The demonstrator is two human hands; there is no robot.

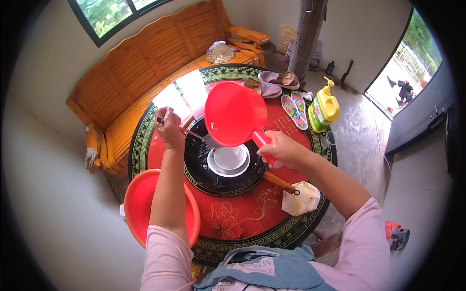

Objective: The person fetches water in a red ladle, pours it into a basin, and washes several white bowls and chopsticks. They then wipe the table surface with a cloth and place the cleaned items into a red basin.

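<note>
My right hand [285, 150] grips the handle of a red plastic dipper [233, 112], held tilted above a black wok [196, 160]. In my left hand [169, 127] is a metal utensil, a ladle or a spatula [192, 134], by its dark-tipped handle. Its head reaches down to the dipper's lower left edge and is partly hidden. Inside the wok a white bowl [230, 159] sits in a wider, scallop-rimmed white dish [215, 169]. Toward the lower right points the wok's wooden handle [278, 182].
The round red table [233, 214] also bears shoes [269, 89], patterned insoles [295, 109], a yellow pump bottle [324, 109], a clear cup [329, 139] and a crumpled pale wrapper [301, 198]. A red basin [138, 207] is at left. Behind stands a wooden bench [145, 62]; a person [405, 91] is outside the doorway.
</note>
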